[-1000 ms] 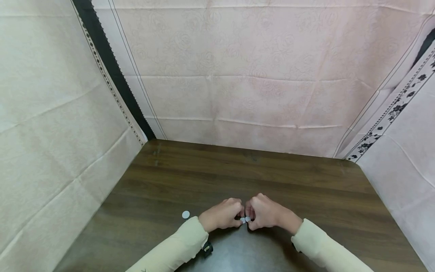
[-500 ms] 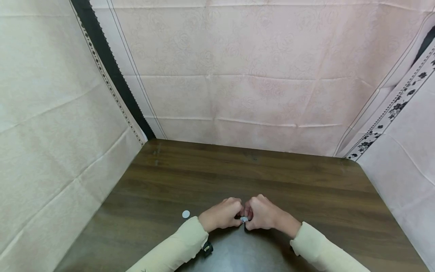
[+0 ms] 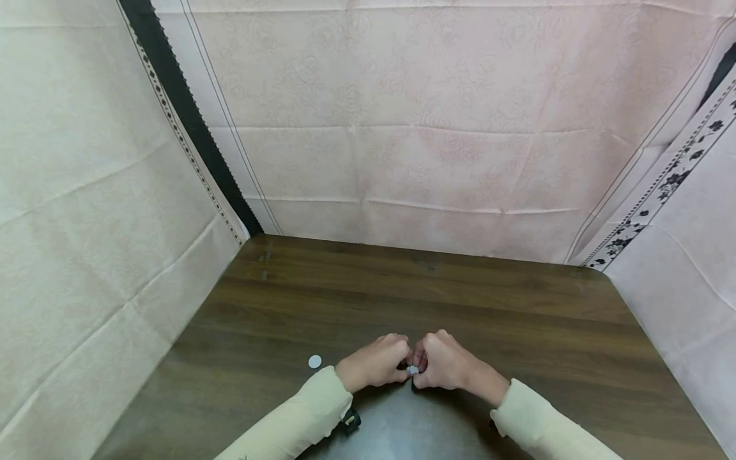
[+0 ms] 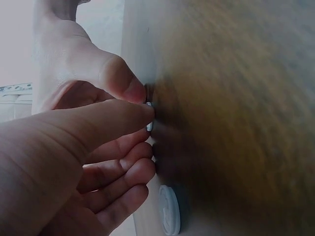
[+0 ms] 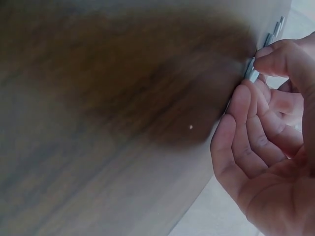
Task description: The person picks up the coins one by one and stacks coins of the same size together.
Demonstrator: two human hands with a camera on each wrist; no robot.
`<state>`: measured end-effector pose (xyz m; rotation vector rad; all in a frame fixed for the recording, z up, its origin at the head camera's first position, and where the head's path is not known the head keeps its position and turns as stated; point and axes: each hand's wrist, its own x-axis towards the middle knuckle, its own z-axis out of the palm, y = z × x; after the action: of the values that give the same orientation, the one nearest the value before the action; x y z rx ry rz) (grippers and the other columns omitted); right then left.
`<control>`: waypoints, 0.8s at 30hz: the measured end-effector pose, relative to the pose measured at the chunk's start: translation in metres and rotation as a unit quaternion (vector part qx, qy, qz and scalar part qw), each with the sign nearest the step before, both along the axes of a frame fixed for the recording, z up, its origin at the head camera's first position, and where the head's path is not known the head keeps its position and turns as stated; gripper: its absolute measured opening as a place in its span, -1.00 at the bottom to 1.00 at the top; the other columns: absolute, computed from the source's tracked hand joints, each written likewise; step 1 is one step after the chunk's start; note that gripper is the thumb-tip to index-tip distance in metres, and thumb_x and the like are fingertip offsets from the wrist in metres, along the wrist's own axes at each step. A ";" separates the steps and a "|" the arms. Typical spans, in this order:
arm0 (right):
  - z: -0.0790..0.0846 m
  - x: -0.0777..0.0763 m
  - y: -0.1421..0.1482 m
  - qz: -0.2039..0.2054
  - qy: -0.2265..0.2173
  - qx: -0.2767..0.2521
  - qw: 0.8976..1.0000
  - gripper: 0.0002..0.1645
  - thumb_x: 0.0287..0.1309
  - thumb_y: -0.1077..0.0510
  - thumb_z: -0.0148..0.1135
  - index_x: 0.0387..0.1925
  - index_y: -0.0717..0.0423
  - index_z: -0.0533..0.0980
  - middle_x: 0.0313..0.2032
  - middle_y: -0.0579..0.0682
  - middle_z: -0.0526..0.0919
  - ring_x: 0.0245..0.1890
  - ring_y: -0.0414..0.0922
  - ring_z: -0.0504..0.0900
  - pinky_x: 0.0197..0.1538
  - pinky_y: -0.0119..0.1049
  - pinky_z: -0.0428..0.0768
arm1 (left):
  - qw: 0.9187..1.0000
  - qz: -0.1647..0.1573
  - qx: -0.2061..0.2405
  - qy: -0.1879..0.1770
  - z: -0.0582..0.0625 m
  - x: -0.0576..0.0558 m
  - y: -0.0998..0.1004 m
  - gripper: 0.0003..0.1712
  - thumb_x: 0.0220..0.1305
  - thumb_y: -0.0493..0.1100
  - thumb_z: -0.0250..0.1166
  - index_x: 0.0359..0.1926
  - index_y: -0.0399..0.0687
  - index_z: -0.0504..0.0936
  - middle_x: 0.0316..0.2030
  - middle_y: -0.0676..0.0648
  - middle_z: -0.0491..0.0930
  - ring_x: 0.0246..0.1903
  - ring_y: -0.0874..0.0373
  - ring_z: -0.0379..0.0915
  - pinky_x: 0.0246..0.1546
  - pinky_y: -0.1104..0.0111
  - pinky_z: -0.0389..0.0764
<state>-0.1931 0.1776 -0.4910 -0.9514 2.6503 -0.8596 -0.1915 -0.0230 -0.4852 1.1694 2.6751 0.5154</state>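
Observation:
My left hand and right hand meet fingertip to fingertip low over the table. Between them, small whitish discs overlap, pinched by thumb and fingers from both sides. In the left wrist view only a thin white edge shows behind the left thumb. The right wrist view shows the discs edge-on under the right thumb. A larger white disc lies flat on the table left of my left hand; its raised rim appears in the left wrist view.
The dark wooden table has a far edge against a pale patterned cloth. More cloth hangs at the left and right. A black object sits at the left cuff.
The right hand has shifted slightly left toward the left hand. Two discs that showed side by side between the fingertips now overlap. The larger disc has stayed put.

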 end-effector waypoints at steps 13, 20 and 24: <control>0.003 0.000 0.002 0.001 -0.021 -0.004 1.000 -0.85 -0.06 0.25 0.56 -0.45 0.06 0.69 -0.50 -0.20 0.72 -0.50 -0.44 0.60 -0.40 -0.48 0.61 | 0.999 -0.017 -0.029 0.011 0.000 -0.002 -0.001 -0.80 0.37 -0.17 0.45 -0.43 -0.03 0.72 -0.40 0.10 0.47 -0.37 0.33 0.28 -0.30 0.54 0.39; 0.004 -0.001 0.005 0.020 -0.036 -0.019 0.999 -0.81 -0.05 0.34 0.56 -0.43 0.09 0.66 -0.48 -0.21 0.72 -0.43 -0.42 0.64 -0.35 -0.49 0.63 | 0.999 -0.021 -0.036 0.015 0.000 -0.002 -0.002 -0.84 0.39 -0.16 0.45 -0.39 0.00 0.73 -0.37 0.09 0.51 -0.35 0.33 0.30 -0.29 0.53 0.41; 0.003 -0.001 0.006 0.020 -0.036 -0.021 0.999 -0.82 -0.03 0.34 0.53 -0.42 0.07 0.67 -0.48 -0.21 0.72 -0.43 -0.41 0.64 -0.34 -0.48 0.64 | 0.999 -0.023 -0.034 0.015 -0.001 -0.002 -0.003 -0.84 0.39 -0.15 0.44 -0.38 0.01 0.73 -0.36 0.09 0.51 -0.35 0.32 0.31 -0.27 0.52 0.41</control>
<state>-0.1940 0.1832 -0.4876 -0.9599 2.5547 -0.9250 -0.1937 -0.0258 -0.4866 1.2249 2.6616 0.3989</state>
